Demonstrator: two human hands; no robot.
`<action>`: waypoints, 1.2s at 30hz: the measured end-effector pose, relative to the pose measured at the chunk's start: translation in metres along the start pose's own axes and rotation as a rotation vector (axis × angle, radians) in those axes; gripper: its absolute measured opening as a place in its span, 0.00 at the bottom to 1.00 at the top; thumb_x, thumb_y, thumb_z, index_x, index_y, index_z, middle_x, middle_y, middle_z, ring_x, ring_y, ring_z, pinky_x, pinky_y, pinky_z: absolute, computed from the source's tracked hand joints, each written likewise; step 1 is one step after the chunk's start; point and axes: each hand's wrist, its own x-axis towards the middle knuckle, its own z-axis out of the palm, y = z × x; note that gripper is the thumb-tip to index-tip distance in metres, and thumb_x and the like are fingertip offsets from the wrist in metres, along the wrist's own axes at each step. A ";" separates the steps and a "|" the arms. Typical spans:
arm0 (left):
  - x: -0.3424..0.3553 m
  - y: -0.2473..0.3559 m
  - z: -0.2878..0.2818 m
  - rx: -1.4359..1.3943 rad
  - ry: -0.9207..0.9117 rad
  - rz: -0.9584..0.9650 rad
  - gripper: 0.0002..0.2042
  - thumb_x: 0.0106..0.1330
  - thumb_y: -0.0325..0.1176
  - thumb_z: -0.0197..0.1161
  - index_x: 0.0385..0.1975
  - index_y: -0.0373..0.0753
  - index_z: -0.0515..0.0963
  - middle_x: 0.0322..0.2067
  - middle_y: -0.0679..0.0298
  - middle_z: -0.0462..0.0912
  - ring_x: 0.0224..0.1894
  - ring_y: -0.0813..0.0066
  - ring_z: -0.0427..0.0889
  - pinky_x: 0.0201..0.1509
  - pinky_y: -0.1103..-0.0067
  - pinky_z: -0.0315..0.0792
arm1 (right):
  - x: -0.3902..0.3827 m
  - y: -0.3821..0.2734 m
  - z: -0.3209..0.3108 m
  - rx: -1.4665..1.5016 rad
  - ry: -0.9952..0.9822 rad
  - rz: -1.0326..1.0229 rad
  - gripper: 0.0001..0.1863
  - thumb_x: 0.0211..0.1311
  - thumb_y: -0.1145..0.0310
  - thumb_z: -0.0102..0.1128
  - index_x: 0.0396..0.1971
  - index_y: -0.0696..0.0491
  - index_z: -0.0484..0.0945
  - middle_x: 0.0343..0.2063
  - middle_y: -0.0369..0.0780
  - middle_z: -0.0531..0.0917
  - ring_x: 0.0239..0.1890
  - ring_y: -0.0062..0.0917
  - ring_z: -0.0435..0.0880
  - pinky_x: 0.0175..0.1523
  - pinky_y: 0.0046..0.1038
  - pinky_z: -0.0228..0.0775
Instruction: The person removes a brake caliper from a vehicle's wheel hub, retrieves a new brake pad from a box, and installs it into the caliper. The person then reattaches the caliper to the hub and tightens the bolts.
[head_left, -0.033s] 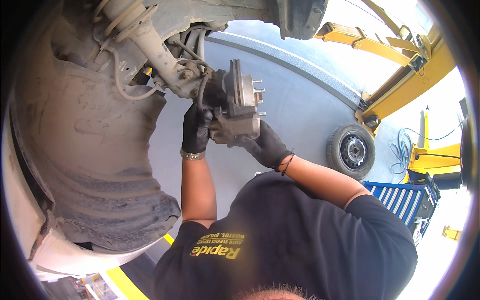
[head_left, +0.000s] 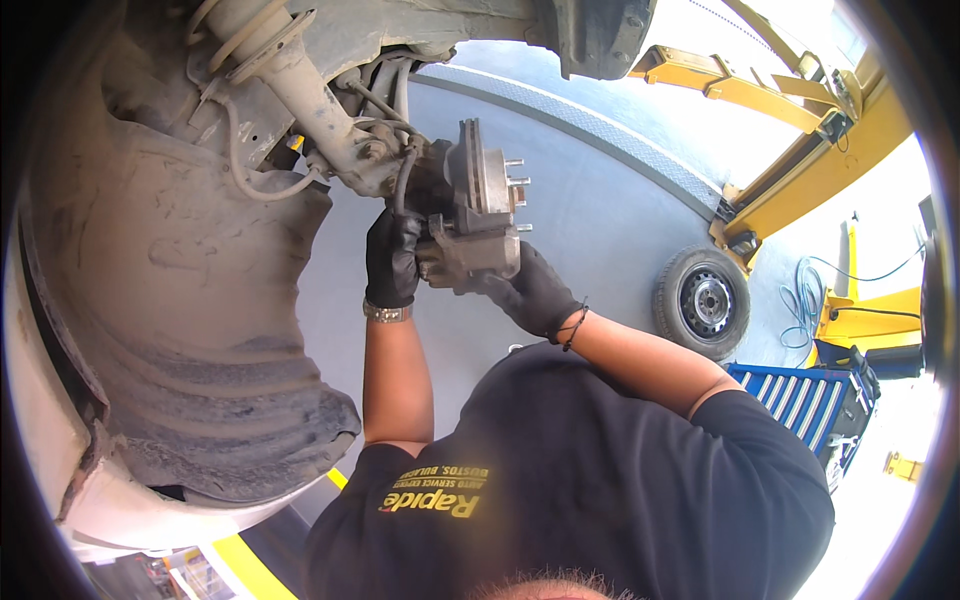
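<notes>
The head view showed a dull grey metal brake caliper (head_left: 482,257) at the lower edge of a grey metal brake disc (head_left: 467,165), whose hub carried bright threaded studs (head_left: 518,182). The person's right hand (head_left: 535,293), in a black glove, clasped the caliper's lower outer corner; the left hand (head_left: 393,258), likewise gloved in black, lay curled against its inner side, its fingertips hidden, so whether they pinched anything could not be told. A curved black rubber hose (head_left: 404,182) ran down just above the left hand. Beyond, a dusty grey suspension strut (head_left: 305,105) slanted upward beside a dirty brown wheel-arch liner (head_left: 200,270). Farther off, to the right, were a black tyre on a black steel rim (head_left: 705,302) and a blue tool cabinet (head_left: 790,402).
</notes>
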 end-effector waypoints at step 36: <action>0.011 0.009 0.009 -0.168 -0.014 0.070 0.20 0.67 0.42 0.71 0.49 0.34 0.74 0.39 0.70 0.79 0.39 0.81 0.76 0.46 0.80 0.74 | 0.015 -0.052 -0.031 -0.101 -0.158 0.040 0.20 0.57 0.66 0.73 0.48 0.55 0.82 0.28 0.39 0.87 0.28 0.23 0.85 0.38 0.30 0.78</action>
